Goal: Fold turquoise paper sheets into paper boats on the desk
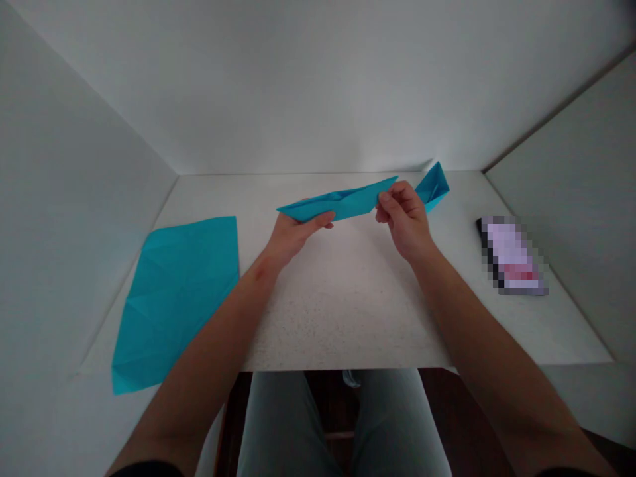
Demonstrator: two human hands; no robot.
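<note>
Between my two hands, above the far part of the table, is a long blue folded paper boat [355, 203] with pointed ends. My left hand [298, 230] grips its left part, thumb on the near side and the other fingers mostly hidden behind. At its right end, my right hand [405, 215] pinches the paper between thumb and curled fingers. Just behind my right hand stands another blue folded paper piece [434, 185], partly covered by that hand.
A creased blue sheet of paper [181, 291] lies at the left, its lower corner past the table's front edge. On the right rests a phone [514, 255], blurred out. White walls enclose the white table [342, 318] at the back and both sides.
</note>
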